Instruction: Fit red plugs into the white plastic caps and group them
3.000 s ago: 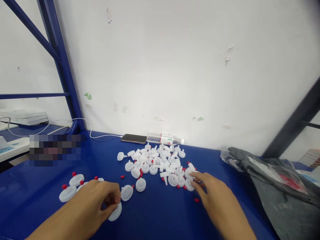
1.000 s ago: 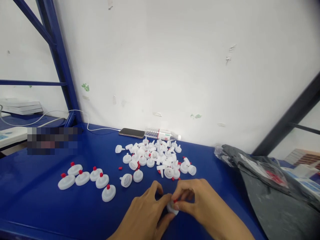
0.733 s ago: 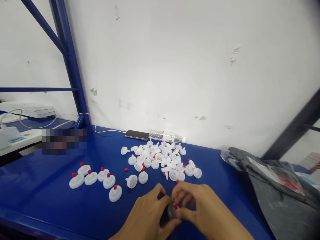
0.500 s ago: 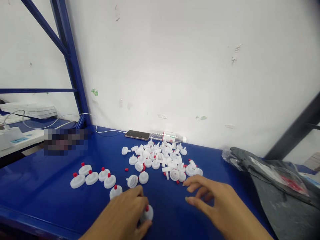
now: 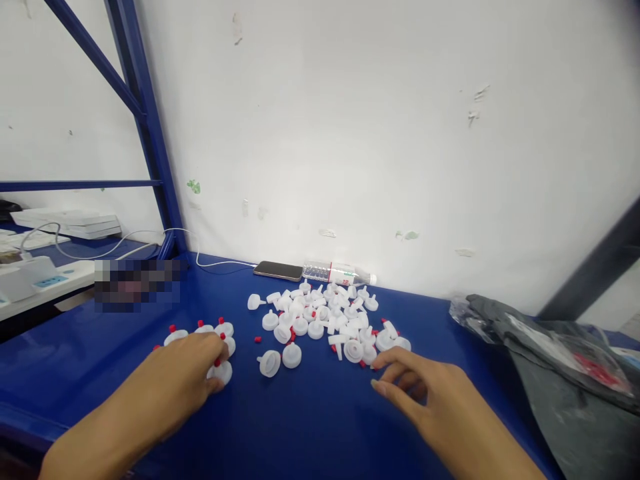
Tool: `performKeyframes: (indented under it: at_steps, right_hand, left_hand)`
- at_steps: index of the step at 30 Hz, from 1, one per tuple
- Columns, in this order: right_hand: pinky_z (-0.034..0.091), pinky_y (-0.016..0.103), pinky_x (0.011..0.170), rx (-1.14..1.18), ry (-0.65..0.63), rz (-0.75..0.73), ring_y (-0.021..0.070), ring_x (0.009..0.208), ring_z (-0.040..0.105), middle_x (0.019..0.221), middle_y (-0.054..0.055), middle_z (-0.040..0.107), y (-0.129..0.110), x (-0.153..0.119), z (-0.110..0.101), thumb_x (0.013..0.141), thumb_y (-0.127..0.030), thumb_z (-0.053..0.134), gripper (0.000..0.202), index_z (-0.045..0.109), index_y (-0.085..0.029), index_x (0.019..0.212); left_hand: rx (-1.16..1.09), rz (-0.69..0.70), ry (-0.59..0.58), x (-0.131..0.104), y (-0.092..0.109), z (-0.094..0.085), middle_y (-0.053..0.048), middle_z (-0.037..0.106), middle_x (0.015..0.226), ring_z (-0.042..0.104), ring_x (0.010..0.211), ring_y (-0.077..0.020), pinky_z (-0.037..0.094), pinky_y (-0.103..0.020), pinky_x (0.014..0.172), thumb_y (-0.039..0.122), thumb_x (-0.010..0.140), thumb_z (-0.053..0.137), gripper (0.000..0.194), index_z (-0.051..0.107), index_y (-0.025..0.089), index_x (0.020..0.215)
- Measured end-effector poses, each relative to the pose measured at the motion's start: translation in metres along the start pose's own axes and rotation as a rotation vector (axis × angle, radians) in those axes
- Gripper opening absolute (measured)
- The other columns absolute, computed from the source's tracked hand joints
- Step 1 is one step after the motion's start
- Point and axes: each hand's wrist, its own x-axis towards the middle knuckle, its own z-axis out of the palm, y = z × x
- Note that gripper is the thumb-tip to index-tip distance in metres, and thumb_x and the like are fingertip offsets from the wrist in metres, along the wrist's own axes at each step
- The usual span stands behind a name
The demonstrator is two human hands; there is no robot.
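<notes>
Head camera showed the left hand [image 5: 183,373] closed loosely on a red-tipped white cap [image 5: 221,371], setting it beside a small group of finished caps [image 5: 223,329] on the blue table [image 5: 310,427]. The right hand [image 5: 425,393], fingers apart and empty, reached toward the far larger pile of untipped caps [image 5: 325,320]; most appeared undone.

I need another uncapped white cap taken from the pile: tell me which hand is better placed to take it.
Probably the right hand: it lies open, its fingertips just short of the near edge of the pile of white caps. The left hand is over the red-tipped caps, farther from the pile.
</notes>
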Motion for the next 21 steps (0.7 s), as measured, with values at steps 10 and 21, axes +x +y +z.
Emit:
performKeyframes:
  at_steps: [10, 21]
  right_hand:
    - [0.050, 0.030, 0.069, -0.029, 0.009, 0.002, 0.0231, 0.078, 0.074, 0.085, 0.001, 0.079, 0.003, 0.001, 0.001, 0.085, -0.037, 0.059, 0.023, 0.075, -0.031, 0.100]
    - [0.049, 0.030, 0.069, -0.051, 0.016, -0.013, 0.0220, 0.078, 0.074, 0.085, -0.001, 0.078, -0.002, 0.000, 0.007, 0.090, -0.041, 0.056, 0.020, 0.073, -0.032, 0.098]
  left_hand:
    - [0.069, -0.074, 0.012, 0.016, -0.023, -0.020, -0.009, 0.075, 0.105, 0.072, 0.093, -0.0329, 0.045, -0.037, 0.073, 0.024, 0.079, 0.055, 0.042, 0.073, 0.025, 0.117]
    - [-0.131, 0.086, 0.016, 0.002, 0.033, -0.019, -0.005, 0.073, 0.111, 0.067, 0.095, -0.0275, 0.044, -0.035, 0.078, 0.057, 0.092, 0.056, 0.044, 0.072, 0.028, 0.120]
